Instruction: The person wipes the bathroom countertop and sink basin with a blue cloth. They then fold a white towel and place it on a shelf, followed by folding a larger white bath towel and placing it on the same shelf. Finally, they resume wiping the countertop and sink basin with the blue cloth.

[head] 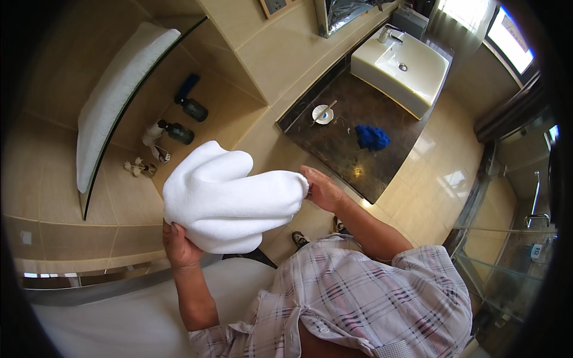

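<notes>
A thick white towel (233, 197), loosely folded into layers, is held in the air between my two hands. My left hand (179, 245) grips its near left corner, with the thumb on top and the fingers hidden beneath. At the towel's right end, my right hand (323, 190) pinches the edge, its fingers partly behind the cloth. On a glass shelf (145, 87) in the wall niche at the upper left lies another white towel or similar white cloth (121, 98).
A white washbasin (403, 67) stands on the dark stone counter (331, 152), along with a small white dish (322, 114) and a crumpled blue cloth (372, 137). Dark bottles (179, 133) and small dried flowers (138, 168) sit in the niche. A white bathtub (147, 308) lies at the lower left.
</notes>
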Demonstrator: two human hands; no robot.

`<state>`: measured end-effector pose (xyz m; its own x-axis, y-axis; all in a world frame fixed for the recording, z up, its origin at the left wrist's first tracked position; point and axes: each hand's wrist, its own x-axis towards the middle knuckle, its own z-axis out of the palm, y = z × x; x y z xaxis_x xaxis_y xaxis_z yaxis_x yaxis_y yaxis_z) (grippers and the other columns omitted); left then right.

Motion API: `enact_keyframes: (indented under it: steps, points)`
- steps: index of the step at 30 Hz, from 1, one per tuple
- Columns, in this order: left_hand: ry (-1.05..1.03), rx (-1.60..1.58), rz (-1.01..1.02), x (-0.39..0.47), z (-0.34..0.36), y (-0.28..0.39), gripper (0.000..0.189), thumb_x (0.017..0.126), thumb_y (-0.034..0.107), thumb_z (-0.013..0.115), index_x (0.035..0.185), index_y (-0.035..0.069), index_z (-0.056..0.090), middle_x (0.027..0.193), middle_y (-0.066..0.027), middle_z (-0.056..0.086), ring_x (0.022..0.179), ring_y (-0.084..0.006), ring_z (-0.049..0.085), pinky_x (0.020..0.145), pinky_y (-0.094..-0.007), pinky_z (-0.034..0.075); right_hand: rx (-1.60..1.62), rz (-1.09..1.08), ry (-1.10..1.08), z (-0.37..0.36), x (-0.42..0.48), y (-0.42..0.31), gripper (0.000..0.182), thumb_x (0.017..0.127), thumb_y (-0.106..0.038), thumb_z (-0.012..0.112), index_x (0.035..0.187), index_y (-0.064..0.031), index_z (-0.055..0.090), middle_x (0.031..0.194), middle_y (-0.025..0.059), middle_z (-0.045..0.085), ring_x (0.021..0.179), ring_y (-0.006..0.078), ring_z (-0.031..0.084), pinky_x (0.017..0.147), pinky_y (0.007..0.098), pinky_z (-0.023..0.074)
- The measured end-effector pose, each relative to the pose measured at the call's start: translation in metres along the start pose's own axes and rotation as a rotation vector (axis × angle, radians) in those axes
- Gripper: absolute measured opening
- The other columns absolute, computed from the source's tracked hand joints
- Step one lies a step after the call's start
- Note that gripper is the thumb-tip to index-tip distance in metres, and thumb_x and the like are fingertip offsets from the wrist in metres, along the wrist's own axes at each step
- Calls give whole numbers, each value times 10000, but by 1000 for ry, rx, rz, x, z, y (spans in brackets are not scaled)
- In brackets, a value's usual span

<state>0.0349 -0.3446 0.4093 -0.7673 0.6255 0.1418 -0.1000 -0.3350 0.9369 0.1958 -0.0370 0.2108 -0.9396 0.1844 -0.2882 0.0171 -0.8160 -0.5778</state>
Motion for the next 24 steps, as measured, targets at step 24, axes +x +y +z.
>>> enact_keyframes:
  steps: [24]
  points:
    - [259, -73, -8, -10, 48, 8, 591, 1120, 441, 336, 1524, 22, 438, 1496, -181, 532, 1330, -329, 570, 1110, -496, 478, 372, 350, -2, -16, 4, 56, 529, 1075, -562, 449, 1194, -81, 636, 1215, 98, 699, 1115, 280, 665, 880, 480, 567]
